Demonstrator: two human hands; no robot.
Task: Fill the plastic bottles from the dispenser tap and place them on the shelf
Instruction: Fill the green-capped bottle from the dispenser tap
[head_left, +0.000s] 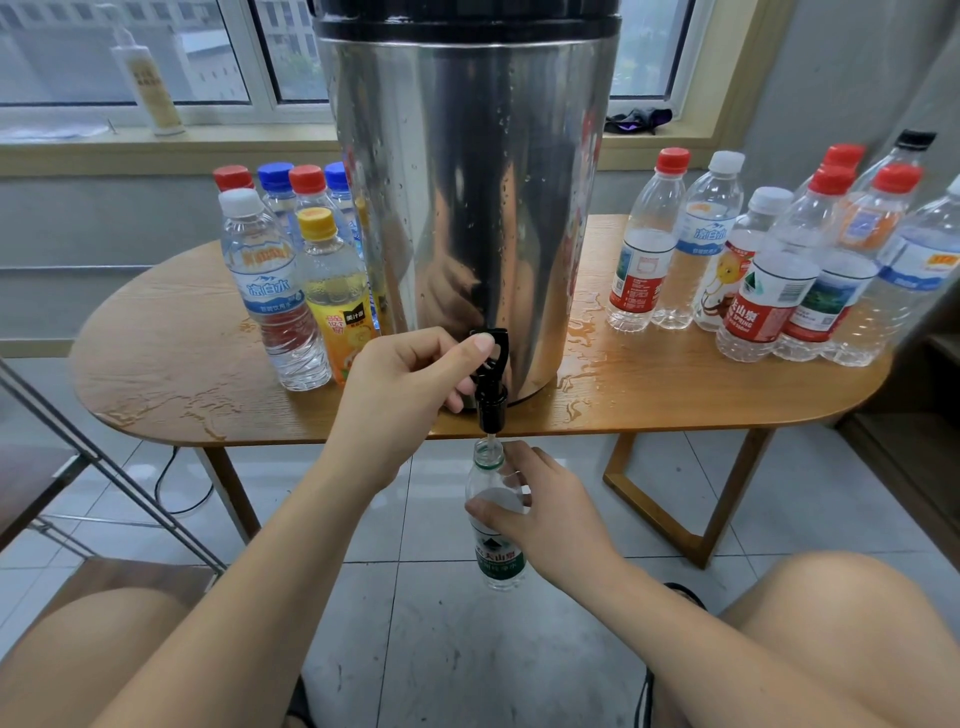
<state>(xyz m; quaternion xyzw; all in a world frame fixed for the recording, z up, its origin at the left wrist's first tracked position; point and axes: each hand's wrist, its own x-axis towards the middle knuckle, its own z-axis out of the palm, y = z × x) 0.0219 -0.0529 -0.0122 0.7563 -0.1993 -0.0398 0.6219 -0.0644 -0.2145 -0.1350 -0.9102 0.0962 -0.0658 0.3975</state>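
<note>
A tall steel dispenser (467, 197) stands on the wooden table (171, 374), its black tap (491, 384) hanging over the front edge. My left hand (410, 384) grips the tap lever, thumb on top. Below the spout, my right hand (540, 514) holds an uncapped clear bottle with a green label (496, 556) upright, its mouth right under the spout. A thin stream of water runs into the neck. The bottle's water level cannot be read.
Several capped bottles (291, 280) stand left of the dispenser, several more (769, 270) on the right. Water puddles lie on the table around the dispenser base. A metal frame (104, 462) slants at lower left. My knees flank the tiled floor.
</note>
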